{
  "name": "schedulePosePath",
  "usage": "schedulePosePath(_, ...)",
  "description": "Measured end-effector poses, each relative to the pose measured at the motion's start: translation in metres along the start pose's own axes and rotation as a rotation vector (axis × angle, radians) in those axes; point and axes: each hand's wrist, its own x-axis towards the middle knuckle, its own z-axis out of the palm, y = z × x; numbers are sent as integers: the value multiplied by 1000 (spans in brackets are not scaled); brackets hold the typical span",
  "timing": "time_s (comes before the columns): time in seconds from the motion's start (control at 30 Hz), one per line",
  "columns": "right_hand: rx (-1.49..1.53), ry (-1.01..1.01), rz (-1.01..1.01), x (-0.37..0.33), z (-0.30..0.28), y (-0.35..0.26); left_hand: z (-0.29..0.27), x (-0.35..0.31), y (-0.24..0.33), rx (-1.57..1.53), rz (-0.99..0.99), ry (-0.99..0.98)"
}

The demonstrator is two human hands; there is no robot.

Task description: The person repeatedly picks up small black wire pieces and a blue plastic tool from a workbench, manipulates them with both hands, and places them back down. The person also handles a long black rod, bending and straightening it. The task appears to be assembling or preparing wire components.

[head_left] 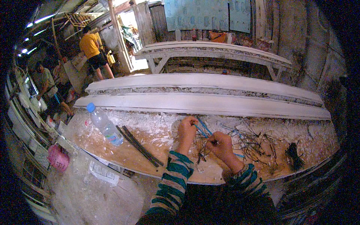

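Observation:
My left hand (186, 130) is closed, its fingertips pinching a thin blue strip (203, 131) over the work table. My right hand (220, 144) is closed too and grips the strip a little nearer to me and to the right. The strip looks doubled between the hands. Whether it is string or plastic tape is too small to tell. Beside my right hand spreads a loose tangle of thin dark wires (258, 146) with some blue pieces among them. A few dark strands (202, 152) lie between my wrists.
Left of my hands lie dark thin rods (139, 145) and a clear plastic bottle (103, 122) with a blue cap. A black bundle (294, 155) rests at the right. Long white boards (202, 102) run along the table's far side. Two people work at the far left.

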Motion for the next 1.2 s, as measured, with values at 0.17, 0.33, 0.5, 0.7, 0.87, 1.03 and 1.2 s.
schedulePosePath(0.17,-35,69,-81,1,-1,-4,1,2,-4,-78,29,32)
schedulePosePath(0.33,-52,42,-126,-1,-1,-4,-1,3,-5,-98,25,53)
schedulePosePath(0.5,6,62,-115,3,-2,2,10,6,-22,-13,-12,40)
schedulePosePath(0.7,461,-105,432,10,-15,-5,30,9,-38,-280,-115,-53)
schedulePosePath(0.87,680,-156,433,5,-8,-4,27,3,-25,-260,-60,-43)
schedulePosePath(1.03,601,-233,345,5,7,6,17,-8,-4,-139,21,-11)
schedulePosePath(1.2,825,-273,533,4,-3,-6,17,-6,-3,-211,27,-30)
